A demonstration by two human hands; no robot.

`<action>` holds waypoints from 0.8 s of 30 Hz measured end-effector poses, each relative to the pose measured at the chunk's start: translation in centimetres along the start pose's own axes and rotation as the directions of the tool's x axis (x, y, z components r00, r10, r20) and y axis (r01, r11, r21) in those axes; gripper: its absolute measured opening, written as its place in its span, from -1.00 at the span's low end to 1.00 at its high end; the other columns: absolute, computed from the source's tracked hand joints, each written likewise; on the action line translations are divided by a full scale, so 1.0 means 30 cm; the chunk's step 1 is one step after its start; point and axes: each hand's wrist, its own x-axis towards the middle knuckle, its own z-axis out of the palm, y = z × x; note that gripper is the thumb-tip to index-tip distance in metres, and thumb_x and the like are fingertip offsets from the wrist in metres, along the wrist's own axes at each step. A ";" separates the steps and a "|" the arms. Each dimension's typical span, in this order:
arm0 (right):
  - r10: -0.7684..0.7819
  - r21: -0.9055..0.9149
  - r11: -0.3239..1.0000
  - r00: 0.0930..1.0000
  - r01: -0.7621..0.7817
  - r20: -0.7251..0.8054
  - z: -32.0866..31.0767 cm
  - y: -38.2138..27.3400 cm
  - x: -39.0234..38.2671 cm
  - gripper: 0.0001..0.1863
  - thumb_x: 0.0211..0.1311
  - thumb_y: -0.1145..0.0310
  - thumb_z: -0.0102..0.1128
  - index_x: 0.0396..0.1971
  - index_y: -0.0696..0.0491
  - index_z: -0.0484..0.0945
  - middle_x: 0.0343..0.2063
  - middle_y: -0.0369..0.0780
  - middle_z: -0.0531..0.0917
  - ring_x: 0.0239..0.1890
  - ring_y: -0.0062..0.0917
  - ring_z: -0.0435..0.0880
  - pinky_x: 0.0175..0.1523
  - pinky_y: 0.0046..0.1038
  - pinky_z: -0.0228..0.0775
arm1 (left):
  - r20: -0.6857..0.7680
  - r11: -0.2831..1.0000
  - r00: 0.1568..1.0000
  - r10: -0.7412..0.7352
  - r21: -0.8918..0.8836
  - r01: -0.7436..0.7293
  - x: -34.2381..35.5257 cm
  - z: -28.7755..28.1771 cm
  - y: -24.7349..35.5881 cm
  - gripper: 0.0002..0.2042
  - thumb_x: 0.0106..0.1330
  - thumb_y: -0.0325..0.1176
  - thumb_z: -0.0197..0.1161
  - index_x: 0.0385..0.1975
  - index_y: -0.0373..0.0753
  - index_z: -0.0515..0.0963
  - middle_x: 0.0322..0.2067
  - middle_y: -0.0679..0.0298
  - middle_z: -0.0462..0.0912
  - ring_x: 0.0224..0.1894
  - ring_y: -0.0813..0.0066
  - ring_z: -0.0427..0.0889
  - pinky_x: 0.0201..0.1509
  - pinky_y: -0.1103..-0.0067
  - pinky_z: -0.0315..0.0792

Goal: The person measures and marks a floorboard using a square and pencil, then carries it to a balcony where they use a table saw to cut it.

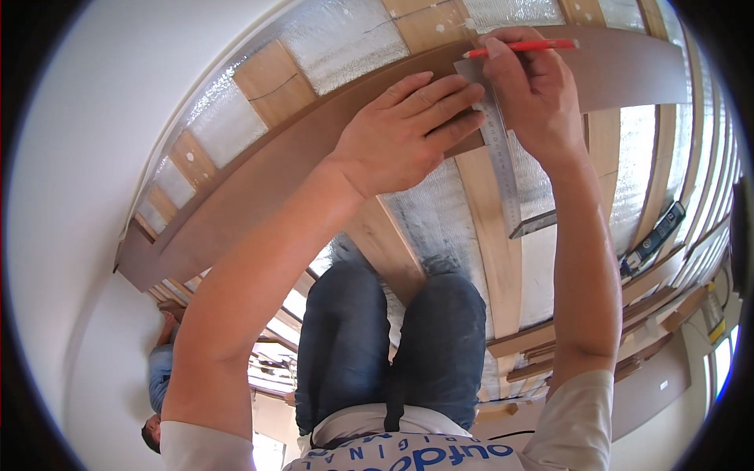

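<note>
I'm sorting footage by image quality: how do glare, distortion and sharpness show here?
Head view: bright glare off the crinkled silver foil sheeting; fisheye distortion, with the long flat brown board appearing curved and the corners black; the slim red wooden pencil in the right hand looks reasonably sharp.

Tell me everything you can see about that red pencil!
The slim, straight red pencil looks painted. The bare right hand pinches it near its pointed left end; the rest sticks out rightward, nearly level. It's over a flat brown board, near the top of a silver metal ruler. I can't tell whether its tip touches anything.
</note>
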 end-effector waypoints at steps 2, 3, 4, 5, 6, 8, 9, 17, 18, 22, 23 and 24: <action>-0.007 -0.054 0.999 1.000 0.008 0.019 -0.011 -0.005 0.004 -0.79 0.50 0.30 0.20 -0.08 0.13 0.63 -0.44 -0.35 0.64 -0.41 -0.76 0.53 -0.27 -0.62 0.43 | -0.005 1.000 1.000 -0.003 0.001 0.003 0.004 0.002 0.000 -0.37 0.10 -0.35 0.40 0.29 0.07 0.55 0.42 0.40 0.42 0.48 0.42 0.34 0.58 0.34 0.18; -0.017 -0.105 0.994 0.999 0.021 0.036 -0.016 -0.007 0.004 -0.79 0.48 0.30 0.21 -0.09 0.12 0.64 -0.45 -0.34 0.64 -0.42 -0.76 0.53 -0.28 -0.61 0.44 | -0.011 1.000 1.000 -0.004 0.006 0.004 0.004 0.002 0.001 -0.37 0.10 -0.35 0.39 0.28 0.08 0.55 0.42 0.40 0.42 0.48 0.43 0.34 0.58 0.34 0.18; -0.015 -0.106 0.994 0.999 0.019 0.037 -0.026 -0.005 0.006 -0.79 0.48 0.30 0.21 -0.09 0.12 0.64 -0.45 -0.34 0.64 -0.42 -0.76 0.53 -0.28 -0.61 0.44 | -0.011 1.000 1.000 -0.006 0.004 0.006 0.004 0.002 0.004 -0.37 0.10 -0.35 0.39 0.28 0.08 0.55 0.42 0.40 0.42 0.48 0.43 0.34 0.58 0.34 0.18; -0.030 -0.145 0.989 0.999 0.031 0.013 -0.039 0.002 0.012 -0.80 0.47 0.31 0.21 -0.10 0.13 0.64 -0.46 -0.33 0.65 -0.43 -0.75 0.54 -0.29 -0.60 0.45 | -0.010 1.000 1.000 -0.005 -0.003 0.005 0.005 0.002 0.005 -0.38 0.10 -0.36 0.39 0.28 0.08 0.55 0.41 0.41 0.43 0.47 0.43 0.34 0.57 0.34 0.19; -0.046 -0.183 0.982 0.999 0.043 -0.010 -0.045 0.003 0.017 -0.80 0.47 0.32 0.21 -0.11 0.14 0.64 -0.46 -0.32 0.66 -0.43 -0.75 0.56 -0.29 -0.59 0.45 | -0.009 1.000 1.000 -0.004 -0.010 0.004 0.006 0.002 0.006 -0.39 0.10 -0.36 0.38 0.27 0.07 0.56 0.41 0.41 0.43 0.47 0.43 0.35 0.57 0.34 0.19; 0.004 -0.157 0.988 1.000 0.000 0.023 -0.032 -0.013 0.013 -0.81 0.46 0.32 0.21 -0.13 0.13 0.65 -0.47 -0.31 0.66 -0.42 -0.74 0.58 -0.28 -0.58 0.47 | -0.010 1.000 1.000 -0.004 -0.004 0.004 0.002 0.000 0.006 -0.39 0.10 -0.37 0.38 0.27 0.07 0.56 0.41 0.41 0.43 0.47 0.43 0.35 0.57 0.34 0.20; 0.055 -0.131 0.990 0.997 -0.047 0.056 -0.028 -0.019 0.010 -0.82 0.46 0.33 0.21 -0.14 0.12 0.66 -0.48 -0.30 0.66 -0.42 -0.73 0.59 -0.26 -0.58 0.49 | -0.010 1.000 1.000 -0.002 0.001 0.002 -0.001 0.000 0.007 -0.39 0.10 -0.37 0.38 0.27 0.07 0.56 0.41 0.41 0.43 0.46 0.43 0.36 0.57 0.34 0.20; 0.134 -0.248 0.960 0.991 -0.127 0.010 -0.046 -0.040 0.001 -0.81 0.45 0.32 0.21 -0.16 0.11 0.68 -0.33 -0.24 0.74 -0.34 -0.50 0.69 -0.18 -0.41 0.54 | -0.029 1.000 0.999 0.016 -0.023 -0.016 -0.004 0.014 0.005 -0.40 0.12 -0.39 0.36 0.27 0.07 0.55 0.41 0.40 0.42 0.47 0.42 0.35 0.56 0.33 0.22; 0.014 -0.366 0.930 0.998 -0.034 -0.056 -0.091 -0.025 0.005 -0.79 0.47 0.29 0.21 -0.12 0.11 0.66 -0.38 -0.22 0.72 -0.35 -0.55 0.66 -0.18 -0.45 0.52 | -0.032 0.999 0.999 0.017 -0.033 -0.018 -0.007 0.012 0.001 -0.40 0.13 -0.40 0.35 0.27 0.07 0.55 0.42 0.40 0.42 0.47 0.43 0.35 0.56 0.33 0.22; -0.228 -0.472 0.877 0.940 0.085 -0.253 -0.229 -0.002 -0.180 -0.82 0.49 0.38 0.18 -0.05 0.08 0.66 -0.38 -0.08 0.69 -0.38 -0.31 0.67 -0.21 -0.34 0.52 | -0.067 0.999 0.997 0.039 0.009 -0.038 -0.019 0.025 0.013 -0.39 0.14 -0.38 0.36 0.29 0.06 0.53 0.43 0.40 0.39 0.48 0.42 0.31 0.56 0.32 0.22; -0.127 -0.465 0.885 0.974 0.026 -0.187 -0.240 0.071 -0.270 -0.79 0.46 0.41 0.17 -0.01 0.10 0.65 -0.30 -0.01 0.72 -0.29 -0.13 0.71 -0.15 -0.27 0.53 | -0.056 0.999 0.997 0.045 -0.006 -0.045 -0.020 0.025 0.013 -0.40 0.16 -0.36 0.35 0.30 0.05 0.53 0.43 0.39 0.39 0.49 0.40 0.30 0.56 0.32 0.21; 0.119 -0.567 0.810 0.989 -0.149 -0.091 -0.195 0.046 -0.344 -0.73 0.43 0.37 0.22 0.05 0.11 0.61 -0.18 0.02 0.72 -0.14 -0.06 0.72 -0.03 -0.16 0.54 | -0.045 0.999 0.998 0.032 -0.003 -0.032 -0.037 0.015 -0.006 -0.41 0.19 -0.34 0.34 0.30 0.03 0.52 0.44 0.39 0.38 0.50 0.39 0.28 0.56 0.32 0.21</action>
